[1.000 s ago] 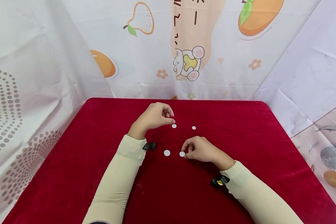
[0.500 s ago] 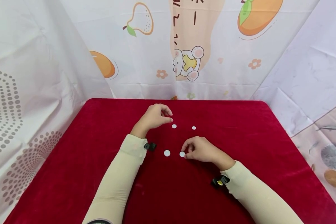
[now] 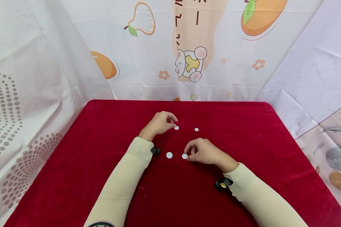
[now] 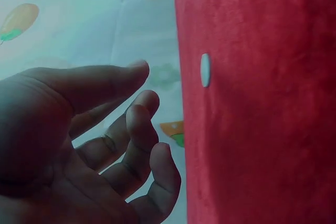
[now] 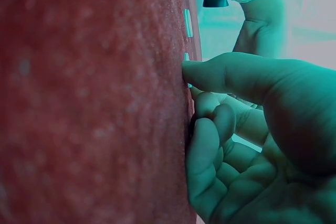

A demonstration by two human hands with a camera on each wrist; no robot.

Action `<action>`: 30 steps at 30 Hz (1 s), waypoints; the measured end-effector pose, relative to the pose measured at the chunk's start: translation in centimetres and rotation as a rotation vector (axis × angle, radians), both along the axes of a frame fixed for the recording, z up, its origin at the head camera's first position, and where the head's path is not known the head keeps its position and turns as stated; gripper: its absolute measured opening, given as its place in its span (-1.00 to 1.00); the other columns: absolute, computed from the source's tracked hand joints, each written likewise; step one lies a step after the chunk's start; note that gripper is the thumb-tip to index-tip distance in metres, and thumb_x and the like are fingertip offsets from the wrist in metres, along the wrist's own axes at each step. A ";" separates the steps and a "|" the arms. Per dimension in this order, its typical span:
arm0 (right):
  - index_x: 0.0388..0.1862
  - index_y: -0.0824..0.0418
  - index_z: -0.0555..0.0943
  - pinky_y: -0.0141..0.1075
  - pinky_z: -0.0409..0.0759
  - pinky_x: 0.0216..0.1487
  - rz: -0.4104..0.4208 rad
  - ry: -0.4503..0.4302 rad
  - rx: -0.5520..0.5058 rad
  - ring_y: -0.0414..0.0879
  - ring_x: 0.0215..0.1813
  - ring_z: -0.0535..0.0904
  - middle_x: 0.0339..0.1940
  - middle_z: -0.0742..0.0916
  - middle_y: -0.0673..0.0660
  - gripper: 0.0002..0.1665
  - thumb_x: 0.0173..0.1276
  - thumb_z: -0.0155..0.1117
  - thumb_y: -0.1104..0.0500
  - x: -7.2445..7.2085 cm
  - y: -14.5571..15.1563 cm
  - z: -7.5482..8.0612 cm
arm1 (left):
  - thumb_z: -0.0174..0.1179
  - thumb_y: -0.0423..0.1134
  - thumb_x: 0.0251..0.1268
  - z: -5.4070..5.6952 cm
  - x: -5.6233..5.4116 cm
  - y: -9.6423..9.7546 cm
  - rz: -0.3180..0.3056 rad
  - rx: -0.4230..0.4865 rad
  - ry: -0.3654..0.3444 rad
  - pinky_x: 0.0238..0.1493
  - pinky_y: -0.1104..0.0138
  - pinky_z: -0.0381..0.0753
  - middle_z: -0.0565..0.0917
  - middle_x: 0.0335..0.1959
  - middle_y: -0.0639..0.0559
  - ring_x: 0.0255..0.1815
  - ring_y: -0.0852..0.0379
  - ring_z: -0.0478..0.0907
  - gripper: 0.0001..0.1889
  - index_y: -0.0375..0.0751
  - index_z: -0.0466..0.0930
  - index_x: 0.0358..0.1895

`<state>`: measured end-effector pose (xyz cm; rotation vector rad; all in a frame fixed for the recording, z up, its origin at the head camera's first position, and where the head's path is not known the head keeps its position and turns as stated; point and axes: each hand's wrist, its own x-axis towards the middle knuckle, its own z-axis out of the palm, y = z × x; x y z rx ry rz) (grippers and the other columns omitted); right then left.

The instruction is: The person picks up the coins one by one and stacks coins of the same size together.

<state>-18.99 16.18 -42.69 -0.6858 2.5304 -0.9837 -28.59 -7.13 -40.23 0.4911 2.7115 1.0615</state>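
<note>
Two small white round discs lie at the front of the group in the head view: a front left disc [image 3: 169,155] and a front right disc [image 3: 184,156]. My right hand [image 3: 203,152] pinches the front right one at its edge, thumb and index finger on the cloth. Farther back, my left hand [image 3: 159,123] hovers with relaxed fingers, its thumb tip overlapping the back left disc [image 3: 176,128]. In the left wrist view a gap shows between the left fingers [image 4: 142,124] and a white disc [image 4: 205,70]. A back right disc [image 3: 196,129] lies apart from both hands.
A red velvety cloth [image 3: 238,126] covers the table. Behind it hangs a white curtain [image 3: 147,63] with printed fruit and a cartoon animal. More curtains [image 3: 37,78] flank the table. Each wrist wears a small black camera [image 3: 155,151].
My left hand first drew back slightly from the back left disc, then moved toward the front and right, lower over it. The right hand and all the discs have stayed in place.
</note>
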 end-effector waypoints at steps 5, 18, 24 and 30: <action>-0.23 0.01 0.75 -0.30 0.53 -0.41 -0.007 -0.005 0.002 -0.21 -0.56 0.51 -0.62 0.66 -0.05 -0.83 0.23 0.53 0.23 0.0 0.0 0.0 | 0.36 -0.22 0.40 -0.7 -0.2 0.2 -0.021 -0.038 -0.036 -0.07 0.21 0.61 0.71 -0.18 0.06 -0.14 0.05 0.60 -0.77 -0.11 0.76 0.06; -0.24 0.01 0.75 -0.31 0.52 -0.41 0.001 0.001 0.002 -0.21 -0.56 0.51 -0.63 0.65 -0.05 -0.83 0.23 0.53 0.22 -0.1 0.0 -0.1 | 0.38 -0.13 0.39 -1.8 -0.2 0.2 -0.095 -0.110 -0.105 -0.05 0.22 0.62 0.67 -0.11 0.01 -0.13 0.05 0.60 -0.64 -0.03 0.69 0.21; -0.23 0.00 0.75 -0.32 0.52 -0.42 0.005 0.004 0.003 -0.23 -0.57 0.50 -0.62 0.65 -0.07 -0.83 0.22 0.54 0.21 -0.1 0.0 -0.1 | 0.39 -0.14 0.38 -2.1 -0.3 0.3 -0.088 -0.128 -0.102 -0.01 0.24 0.61 0.65 -0.07 0.00 -0.08 0.05 0.57 -0.61 -0.02 0.68 0.23; -0.23 -0.01 0.75 -0.33 0.52 -0.41 0.004 0.011 0.010 -0.24 -0.58 0.49 -0.62 0.66 -0.07 -0.83 0.22 0.55 0.20 -0.1 0.0 -0.1 | 0.42 -0.18 0.34 -2.2 -0.3 0.2 -0.083 -0.126 -0.098 -0.01 0.23 0.62 0.65 -0.09 -0.02 -0.08 0.03 0.57 -0.61 -0.03 0.69 0.22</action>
